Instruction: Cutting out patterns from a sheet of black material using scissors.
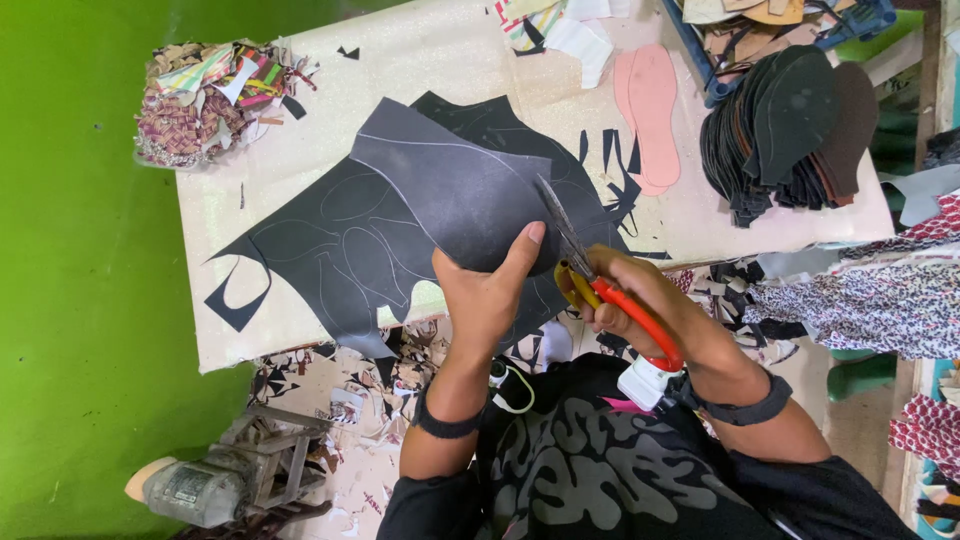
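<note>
Beige table [300, 170]; left hand [490, 290] grips chalk-lined black sheet [440, 190]; right hand [640, 300] clasps scissors [600, 280].

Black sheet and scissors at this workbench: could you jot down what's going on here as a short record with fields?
Left hand: grips the edge of the black sheet, thumb on top
Right hand: holds orange-handled scissors, blades at the sheet's right edge
Sheet markings: pale outlined shapes drawn on the black material
Table: pale board, black offcuts lying on it
Far right: stack of dark sole-shaped cutouts; pink insole shapes beside it
Far left corner: pile of patterned scraps
</note>
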